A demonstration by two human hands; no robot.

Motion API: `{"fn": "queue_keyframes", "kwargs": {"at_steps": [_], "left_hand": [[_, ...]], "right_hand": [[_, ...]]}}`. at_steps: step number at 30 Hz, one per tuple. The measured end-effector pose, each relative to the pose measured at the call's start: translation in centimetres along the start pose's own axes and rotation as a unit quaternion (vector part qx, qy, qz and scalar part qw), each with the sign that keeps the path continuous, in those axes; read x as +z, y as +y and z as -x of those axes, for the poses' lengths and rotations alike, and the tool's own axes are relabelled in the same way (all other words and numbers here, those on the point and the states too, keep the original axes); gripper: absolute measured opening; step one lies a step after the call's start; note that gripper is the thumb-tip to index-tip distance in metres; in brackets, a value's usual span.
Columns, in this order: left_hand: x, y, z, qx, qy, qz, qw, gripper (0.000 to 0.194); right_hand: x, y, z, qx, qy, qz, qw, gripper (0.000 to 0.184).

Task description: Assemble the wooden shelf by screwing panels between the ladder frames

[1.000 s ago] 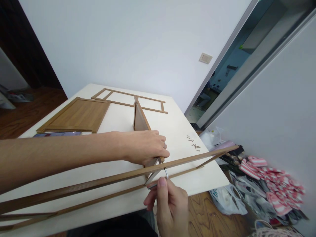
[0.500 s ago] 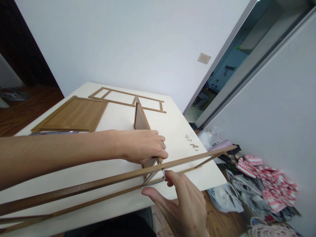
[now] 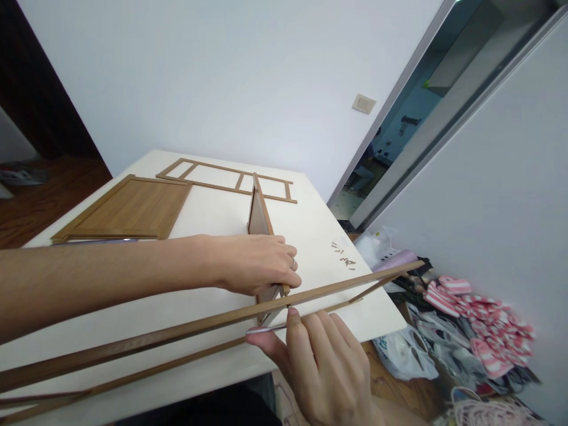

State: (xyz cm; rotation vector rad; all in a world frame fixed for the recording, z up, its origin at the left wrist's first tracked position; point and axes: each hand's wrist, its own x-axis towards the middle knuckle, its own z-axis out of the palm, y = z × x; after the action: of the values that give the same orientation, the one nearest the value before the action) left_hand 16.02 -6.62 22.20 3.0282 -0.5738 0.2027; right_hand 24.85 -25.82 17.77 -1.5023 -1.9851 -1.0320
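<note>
Left hand [image 3: 270,263]: closed over the edge of an upright panel [image 3: 259,213] standing on the counter [image 3: 310,225]. Right hand [image 3: 328,361]: pinching a hex key [image 3: 271,329] at the near frame [image 3: 177,332], beside the panel's near end; fastening there seemingly unfinished. Far frame [image 3: 213,165]: flat, apparently unattached. Wide panel [image 3: 128,210]: flat, apparently unfitted. Screws [image 3: 349,262]: loose, apparently unused.

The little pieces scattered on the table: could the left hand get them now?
Probably yes, if the left hand lets go of the panel: only tabletop seems to lie between hand and little pieces.
</note>
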Motion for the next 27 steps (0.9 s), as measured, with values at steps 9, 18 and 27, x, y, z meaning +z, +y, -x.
{"fn": "queue_keyframes", "kwargs": {"at_steps": [9, 18, 27], "left_hand": [[-0.1, 0.1, -0.2, -0.014, -0.031, 0.017, 0.999, 0.033], [-0.1, 0.0, -0.3, -0.024, -0.044, 0.012, 0.999, 0.029], [-0.3, -0.1, 0.1, -0.085, -0.038, 0.074, 0.993, 0.022]], "right_hand": [[0.4, -0.3, -0.4, 0.092, 0.036, -0.044, 0.994, 0.031], [1.6, -2.2, 1.0, 0.352, 0.128, -0.175, 0.911, 0.037], [1.2, -1.8, 0.9, 0.321, 0.114, -0.145, 0.929, 0.035]]}}
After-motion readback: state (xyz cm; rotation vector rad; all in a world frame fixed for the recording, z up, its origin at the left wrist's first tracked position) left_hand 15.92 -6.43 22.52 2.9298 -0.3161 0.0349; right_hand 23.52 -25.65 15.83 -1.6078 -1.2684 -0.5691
